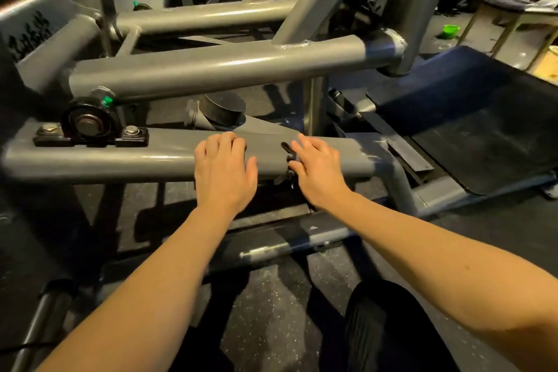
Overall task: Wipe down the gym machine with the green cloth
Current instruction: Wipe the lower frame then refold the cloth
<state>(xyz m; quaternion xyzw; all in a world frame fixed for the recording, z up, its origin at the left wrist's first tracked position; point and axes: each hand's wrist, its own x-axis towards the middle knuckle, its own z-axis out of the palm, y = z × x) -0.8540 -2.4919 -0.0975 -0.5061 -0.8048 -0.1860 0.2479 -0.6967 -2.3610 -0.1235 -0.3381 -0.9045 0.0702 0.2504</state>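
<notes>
The gym machine is a frame of thick grey tubes; both hands lie on its nearest horizontal tube. My left hand rests on top of that tube with fingers bent over its far edge and the thumb spread to the right. My right hand lies flat beside it, fingers straight, its thumb side touching a small black strap or clip on the tube. Neither hand holds a cloth. A small bright green thing lies on the floor at the far right; I cannot tell whether it is the cloth.
A black bearing block is bolted to the tube left of my hands. A second grey tube crosses above and a round black stopper sits between them. A dark padded seat lies to the right, with cluttered tables behind.
</notes>
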